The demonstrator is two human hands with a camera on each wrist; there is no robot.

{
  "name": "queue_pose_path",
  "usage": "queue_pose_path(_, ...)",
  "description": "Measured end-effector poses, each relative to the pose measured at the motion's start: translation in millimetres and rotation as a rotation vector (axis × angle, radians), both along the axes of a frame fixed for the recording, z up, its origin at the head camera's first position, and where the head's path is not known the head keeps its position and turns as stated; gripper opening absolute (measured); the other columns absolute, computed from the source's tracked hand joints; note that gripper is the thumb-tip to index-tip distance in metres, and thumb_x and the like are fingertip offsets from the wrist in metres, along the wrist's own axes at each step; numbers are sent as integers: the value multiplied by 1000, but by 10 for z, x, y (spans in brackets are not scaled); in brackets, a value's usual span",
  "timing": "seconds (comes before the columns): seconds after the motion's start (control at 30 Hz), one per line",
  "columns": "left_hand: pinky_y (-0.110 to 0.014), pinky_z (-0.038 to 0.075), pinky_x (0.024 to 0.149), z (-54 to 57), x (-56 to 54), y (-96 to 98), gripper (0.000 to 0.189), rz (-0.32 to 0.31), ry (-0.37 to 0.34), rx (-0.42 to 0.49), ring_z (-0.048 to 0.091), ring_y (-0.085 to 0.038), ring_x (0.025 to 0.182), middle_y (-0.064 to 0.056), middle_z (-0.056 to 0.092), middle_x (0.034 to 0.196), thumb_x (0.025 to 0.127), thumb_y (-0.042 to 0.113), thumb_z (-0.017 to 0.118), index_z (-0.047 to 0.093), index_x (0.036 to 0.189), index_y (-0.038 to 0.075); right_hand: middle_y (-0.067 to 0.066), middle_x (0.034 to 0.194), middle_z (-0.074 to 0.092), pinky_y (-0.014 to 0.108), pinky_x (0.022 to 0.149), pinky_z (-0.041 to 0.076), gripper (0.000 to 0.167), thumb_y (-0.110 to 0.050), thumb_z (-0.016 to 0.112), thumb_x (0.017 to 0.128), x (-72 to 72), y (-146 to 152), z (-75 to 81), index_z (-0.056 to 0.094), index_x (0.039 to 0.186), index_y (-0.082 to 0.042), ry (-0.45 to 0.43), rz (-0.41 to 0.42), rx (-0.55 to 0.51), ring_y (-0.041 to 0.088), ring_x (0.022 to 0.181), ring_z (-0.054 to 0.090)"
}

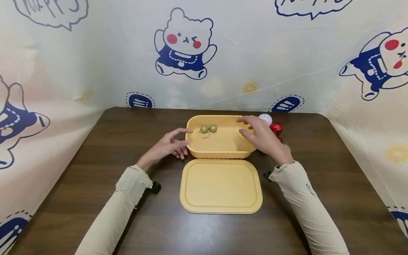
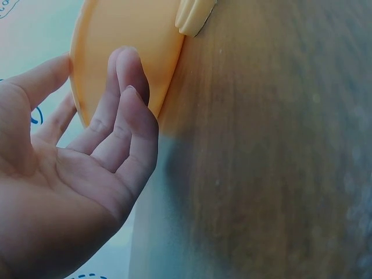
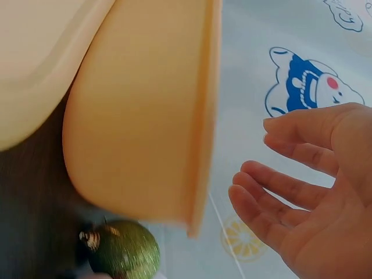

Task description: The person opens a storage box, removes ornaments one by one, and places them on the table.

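Observation:
A yellow box [image 1: 226, 143] stands on the table with its inside showing in the head view. Two small gold glitter balls [image 1: 208, 129] lie in its left half, a thin loop beside them. My left hand [image 1: 169, 143] is at the box's left end, fingers loosely bent; in the left wrist view its thumb [image 2: 49, 81] touches the rim. Above the box's right end is my right hand [image 1: 262, 136], fingers spread and slightly bent, holding nothing. The right wrist view shows that hand [image 3: 314, 197] apart from the box wall [image 3: 139, 122].
A flat yellow lid [image 1: 221, 186] lies just in front of the box. Beyond the right hand sit a white ball [image 1: 265, 119], red shiny balls [image 1: 276, 128] and a green ball [image 3: 125, 249], partly hidden. A printed curtain [image 1: 245, 53] hangs behind the table [image 1: 105, 152].

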State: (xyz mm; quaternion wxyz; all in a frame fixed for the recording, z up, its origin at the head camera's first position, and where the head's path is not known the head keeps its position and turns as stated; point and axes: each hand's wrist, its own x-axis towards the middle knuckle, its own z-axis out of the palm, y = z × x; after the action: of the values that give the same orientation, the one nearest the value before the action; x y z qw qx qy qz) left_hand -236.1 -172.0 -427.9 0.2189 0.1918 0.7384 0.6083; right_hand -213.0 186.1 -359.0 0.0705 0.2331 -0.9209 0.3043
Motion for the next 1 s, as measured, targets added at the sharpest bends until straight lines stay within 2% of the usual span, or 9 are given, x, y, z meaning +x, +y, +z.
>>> queue_pose_path(0.17,-43,58,59,-33,-10,35,52,-5,-3,2,67,-35,65,-30,67,85,99,29,63,44,147,18,18,127,61,49,94,51,33,-7,65,96,-80,-92,-60,61,127,1,-10,19,-5,37,115,57)
queue_pose_path(0.53,-44,58,60,-12,-1,-2,51,9,-5,-21,67,-37,67,-29,67,85,100,29,62,45,147,19,18,126,62,45,92,53,33,-11,64,97,-285,-446,-131,61,128,-1,-56,42,-10,36,116,59)
queue_pose_path(0.77,-44,58,60,-5,2,1,49,8,-15,-6,67,-36,66,-30,67,85,100,28,63,46,146,21,20,132,59,47,97,49,34,-13,61,99,-367,-613,-173,59,130,0,-118,53,7,36,119,58)
queue_pose_path(1.0,-45,58,61,3,9,-2,47,11,-16,-3,67,-34,66,-28,68,84,100,28,63,47,144,23,17,129,62,45,95,50,34,-17,62,99,-437,-733,-220,61,128,-1,-120,66,11,36,118,58)
